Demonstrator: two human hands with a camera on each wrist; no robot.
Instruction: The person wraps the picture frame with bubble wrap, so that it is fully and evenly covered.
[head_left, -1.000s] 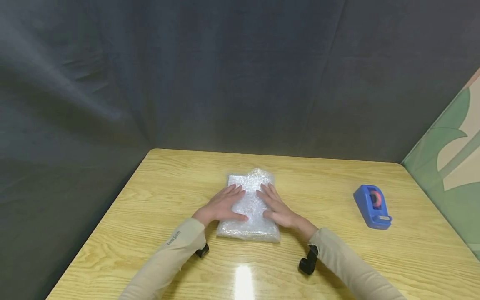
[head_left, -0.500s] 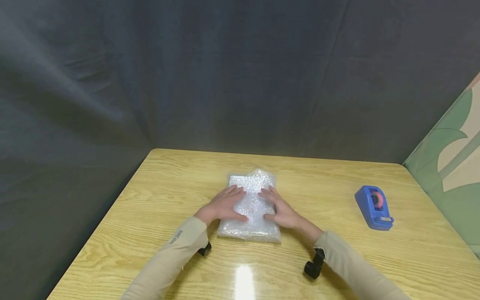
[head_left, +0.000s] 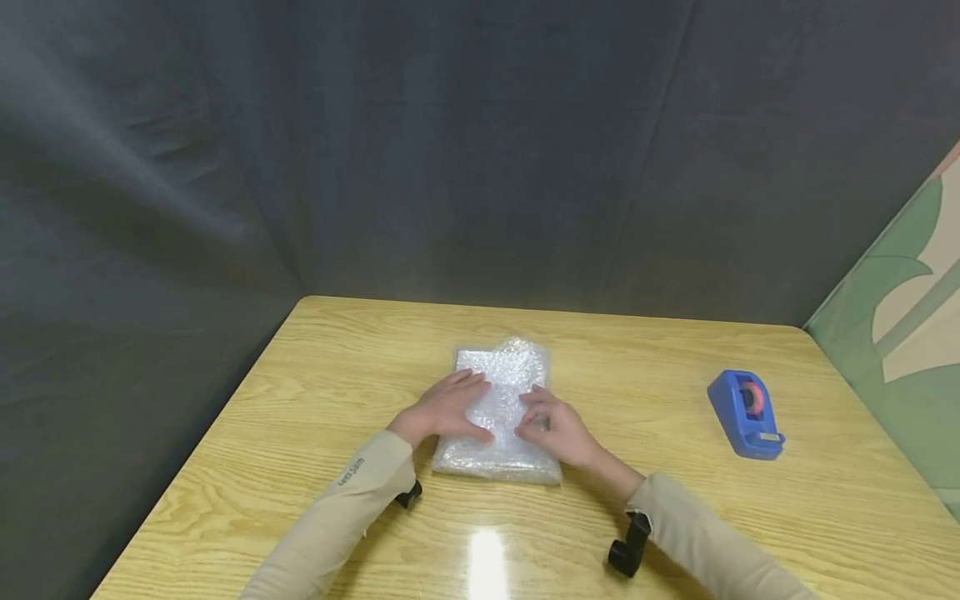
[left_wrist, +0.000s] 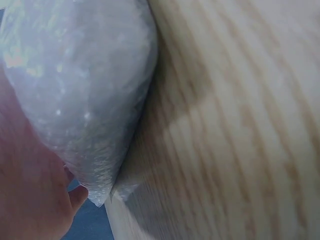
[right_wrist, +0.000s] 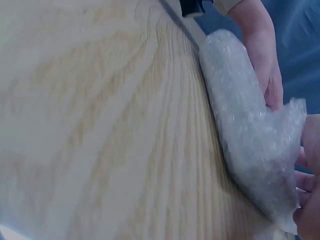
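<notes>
A flat bundle in clear bubble wrap (head_left: 501, 429) lies at the middle of the wooden table in the head view. What is inside cannot be made out. My left hand (head_left: 448, 408) rests on its left side, fingers stretched and thumb spread. On the right side, my right hand (head_left: 561, 432) pinches the bubble wrap between thumb and forefinger, the two forming a ring. The right wrist view has a raised flap of the wrap (right_wrist: 285, 127) beside that hand (right_wrist: 311, 175). In the left wrist view, the bundle's puffy side (left_wrist: 90, 85) stands close to the left hand (left_wrist: 30, 175).
A blue tape dispenser (head_left: 747, 415) with a pink-red roll stands on the right part of the wooden table (head_left: 300, 400). Dark curtain (head_left: 465, 150) hangs behind and to the left. A patterned panel (head_left: 907, 333) borders the right side.
The right hand has gone from spread fingers on the wrap to a pinch, its fingertips drawn together slightly nearer me. The left hand and the bundle have stayed in place.
</notes>
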